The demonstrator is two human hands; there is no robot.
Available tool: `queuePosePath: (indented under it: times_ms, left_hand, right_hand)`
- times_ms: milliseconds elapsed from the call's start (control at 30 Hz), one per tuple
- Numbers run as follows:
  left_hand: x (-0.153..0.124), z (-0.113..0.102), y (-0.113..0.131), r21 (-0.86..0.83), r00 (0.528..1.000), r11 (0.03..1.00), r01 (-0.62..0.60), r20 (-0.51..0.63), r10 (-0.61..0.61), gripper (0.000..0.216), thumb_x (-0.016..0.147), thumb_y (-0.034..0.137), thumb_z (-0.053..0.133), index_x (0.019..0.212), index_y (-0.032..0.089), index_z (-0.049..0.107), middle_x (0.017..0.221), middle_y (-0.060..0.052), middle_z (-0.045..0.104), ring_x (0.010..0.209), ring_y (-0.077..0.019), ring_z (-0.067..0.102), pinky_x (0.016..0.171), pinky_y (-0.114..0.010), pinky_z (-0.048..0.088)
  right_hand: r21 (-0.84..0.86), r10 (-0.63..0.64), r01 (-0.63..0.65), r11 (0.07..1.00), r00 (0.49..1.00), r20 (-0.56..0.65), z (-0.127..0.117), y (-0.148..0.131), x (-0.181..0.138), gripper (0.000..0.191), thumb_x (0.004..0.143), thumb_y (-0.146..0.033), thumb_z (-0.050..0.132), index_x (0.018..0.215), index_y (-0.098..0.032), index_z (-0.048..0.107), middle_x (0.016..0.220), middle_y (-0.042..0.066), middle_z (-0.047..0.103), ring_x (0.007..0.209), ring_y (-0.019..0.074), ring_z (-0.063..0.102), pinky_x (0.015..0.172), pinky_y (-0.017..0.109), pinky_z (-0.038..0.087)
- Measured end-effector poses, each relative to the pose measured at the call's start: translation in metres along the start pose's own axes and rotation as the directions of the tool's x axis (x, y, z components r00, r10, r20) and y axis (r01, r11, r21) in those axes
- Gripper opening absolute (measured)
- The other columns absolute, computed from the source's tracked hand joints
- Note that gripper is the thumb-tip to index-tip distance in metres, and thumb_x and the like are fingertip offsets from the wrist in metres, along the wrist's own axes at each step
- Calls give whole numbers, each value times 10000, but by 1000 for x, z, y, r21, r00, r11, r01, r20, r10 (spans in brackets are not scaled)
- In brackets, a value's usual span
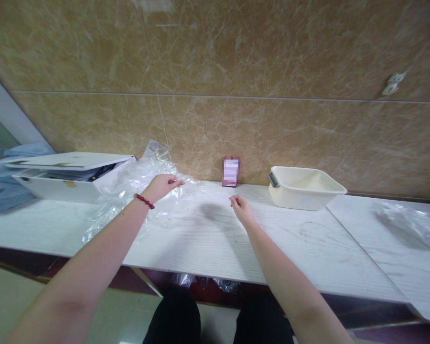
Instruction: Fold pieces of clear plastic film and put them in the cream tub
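My left hand (164,186), with a red bead bracelet (144,201) at the wrist, is held over the right part of a crumpled clear plastic bag (150,165). Its fingers are curled and the fingertips point right. A small dark red spot shows by them, too small to name. Lower and to the right, my right hand (241,210) is closed above the white tabletop (208,239), thumb and fingers drawn together. Whatever it may hold is hidden. Between and behind the hands, a phone (231,172) with a blurred screen leans upright against the wall.
A cream plastic basin (308,193) with a grey handle clip stands to the right. At the left are a white box (66,186), its lid raised over dark contents, and blue cloth (7,181). More clear plastic (412,222) lies far right. A marble-patterned wall (215,124) rises behind.
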State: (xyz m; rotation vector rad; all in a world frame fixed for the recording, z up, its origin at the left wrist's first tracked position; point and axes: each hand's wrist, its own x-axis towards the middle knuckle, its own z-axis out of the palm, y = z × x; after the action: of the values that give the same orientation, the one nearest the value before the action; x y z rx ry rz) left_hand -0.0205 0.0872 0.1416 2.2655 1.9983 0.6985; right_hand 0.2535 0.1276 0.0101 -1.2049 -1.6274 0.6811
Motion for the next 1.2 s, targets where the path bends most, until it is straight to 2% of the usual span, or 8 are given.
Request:
queuePosePath:
  times_ms: [167,300,467,600,733,900,1067,1200]
  left_hand:
    - [-7,2,36,-152,985,982,-109,114,127,438,765,485,309,628,168,578,525,14,488,508,-108,451,514,-207,319]
    - [-13,8,63,-255,957,952,-172,186,223,426,775,472,300,613,163,545,521,19,484,492,-100,452,504,-201,323]
    - [-17,12,86,-308,908,919,-245,259,329,372,772,424,329,603,158,526,530,26,473,484,-88,420,484,-193,300]
    - [-17,12,91,-337,903,904,-262,246,353,337,759,409,366,582,154,497,509,36,423,477,-76,382,457,-184,267]
    - [-14,15,85,-405,919,896,-183,253,302,330,720,443,430,570,152,470,483,50,366,446,-64,342,421,-179,241]
    - [-15,23,71,-514,913,856,-58,320,254,304,699,450,461,666,153,517,521,38,436,427,-61,361,397,-179,258]
    - [-22,32,62,-545,900,830,-122,291,324,340,641,412,548,880,171,555,723,-13,562,656,-121,519,582,-222,394]
    - [-24,43,60,-429,918,891,-150,274,286,389,599,432,584,896,182,576,908,-55,581,797,-169,530,691,-263,403]
  right_hand:
    - [151,-75,74,986,997,2,-6,-44,1,330,760,-441,369,865,-167,521,691,21,578,650,109,520,527,198,396]
    - [187,-185,156,970,971,150,-15,-86,-2,303,744,-408,426,918,-179,521,881,46,588,811,118,532,563,190,420]
    - [160,-218,155,975,811,543,-26,-118,-8,313,689,-332,524,954,-164,536,836,31,603,689,96,541,537,181,403]
    - [-51,-160,243,969,769,619,-31,-122,-12,276,620,-310,599,843,-148,594,676,0,591,579,90,502,552,200,377]
    - [-77,-160,286,955,718,677,-35,-117,-16,192,639,-303,585,734,-137,610,647,-10,583,579,88,493,555,196,362]
    - [-99,-54,144,985,788,614,-41,-105,-17,195,683,-315,548,714,-126,583,600,8,586,525,83,507,495,184,358]
    - [-15,64,-64,998,885,461,-42,-98,-13,131,731,-274,500,761,-149,526,621,17,604,484,77,529,430,165,362]
    - [176,49,-117,977,936,349,-40,-96,-14,126,759,-282,470,759,-156,476,651,22,615,525,75,552,473,172,407]
